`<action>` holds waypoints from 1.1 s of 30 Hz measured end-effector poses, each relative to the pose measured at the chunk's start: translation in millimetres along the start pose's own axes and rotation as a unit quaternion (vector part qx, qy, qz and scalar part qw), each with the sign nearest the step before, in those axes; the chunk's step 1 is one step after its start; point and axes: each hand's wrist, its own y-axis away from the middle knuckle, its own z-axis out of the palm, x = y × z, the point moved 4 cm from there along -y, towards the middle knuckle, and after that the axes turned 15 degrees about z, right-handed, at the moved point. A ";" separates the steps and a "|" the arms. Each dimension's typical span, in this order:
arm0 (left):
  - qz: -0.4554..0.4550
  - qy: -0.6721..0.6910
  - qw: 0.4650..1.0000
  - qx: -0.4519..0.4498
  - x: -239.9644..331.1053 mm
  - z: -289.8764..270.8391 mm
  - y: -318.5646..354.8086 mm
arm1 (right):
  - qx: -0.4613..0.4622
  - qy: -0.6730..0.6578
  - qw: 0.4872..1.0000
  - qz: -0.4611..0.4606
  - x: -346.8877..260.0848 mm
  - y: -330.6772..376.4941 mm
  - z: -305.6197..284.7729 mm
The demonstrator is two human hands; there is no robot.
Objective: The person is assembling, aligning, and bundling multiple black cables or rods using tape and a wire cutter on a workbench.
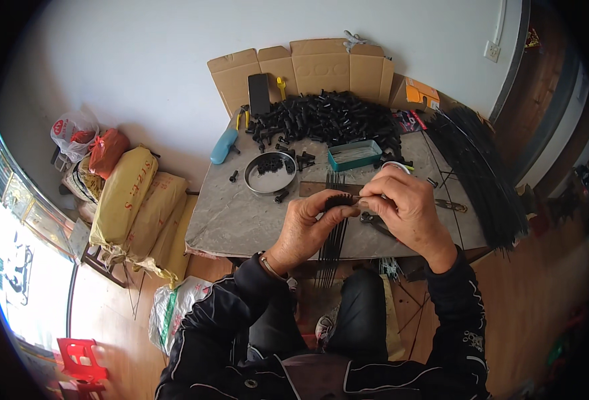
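My left hand point(308, 227) is closed, its thumb and fingers pinching a dark, curved piece with a toothed edge point(338, 201) above the table's front part. My right hand point(404, 210) meets it from the right, thumb and fingers pinched together at the tips. A thin sliver seems to lie between the fingertips, too small to name. Below the hands, a bundle of thin black rods point(332, 250) reaches over the table's front edge. Behind them stand a teal tin point(354, 166) with thin pale pins and a round metal dish point(270, 191) with small black parts.
A heap of black plastic parts point(328, 117) lies against a cardboard screen point(320, 65) on the grey table point(224, 213). Long black rods point(474, 173) cover the right side. Pliers point(451, 205), a blue-handled tool point(224, 147) and a black phone-like slab point(258, 93) lie about. Sacks point(131, 193) stand left.
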 end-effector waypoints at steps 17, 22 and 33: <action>-0.021 0.041 0.998 -0.039 -0.7 -5.1 0.0 | -0.019 -0.020 0.998 0.056 -12.3 10.0 -0.5; -0.015 0.046 0.997 -0.056 1.6 -5.1 -1.9 | -0.020 -0.013 0.998 0.049 -17.8 9.4 -4.0; 0.017 0.037 0.996 -0.074 -0.2 -11.1 -4.2 | -0.035 -0.094 0.993 0.060 -3.1 7.6 9.2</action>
